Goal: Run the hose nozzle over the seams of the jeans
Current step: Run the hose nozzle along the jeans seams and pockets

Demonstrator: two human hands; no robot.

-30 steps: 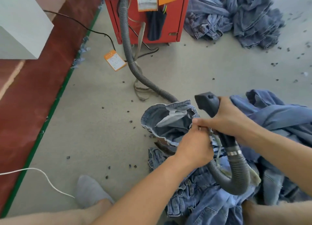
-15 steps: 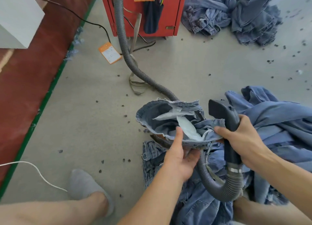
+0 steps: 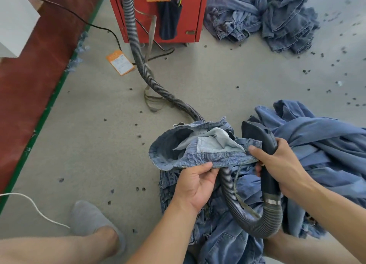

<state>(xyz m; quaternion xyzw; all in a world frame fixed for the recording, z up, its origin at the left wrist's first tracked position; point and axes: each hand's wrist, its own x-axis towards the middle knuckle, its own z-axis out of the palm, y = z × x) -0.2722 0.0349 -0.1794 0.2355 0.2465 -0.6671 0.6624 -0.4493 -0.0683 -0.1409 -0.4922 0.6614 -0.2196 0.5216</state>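
A pair of blue jeans [image 3: 200, 157] is held up over my lap, waistband spread open with the white pocket lining showing inside. My left hand [image 3: 195, 184] pinches the near edge of the waistband from below. My right hand [image 3: 281, 164] grips the dark grey hose nozzle [image 3: 257, 134], whose wide mouth sits just right of the waistband; the right thumb also presses the waistband's right end. The ribbed grey hose [image 3: 257, 222] loops under the nozzle and runs off across the floor.
A red machine [image 3: 158, 14] stands at the back with the hose rising to it. Heaps of jeans lie at the back right [image 3: 263, 16] and beside my right arm [image 3: 316, 145]. My slippered foot [image 3: 93, 222], a white cord [image 3: 35, 206] and an orange tag [image 3: 119, 61] lie on the floor.
The waistband has been pulled wider and flatter between my hands. My left hand slid left along its near edge, and the nozzle stayed at its right end.
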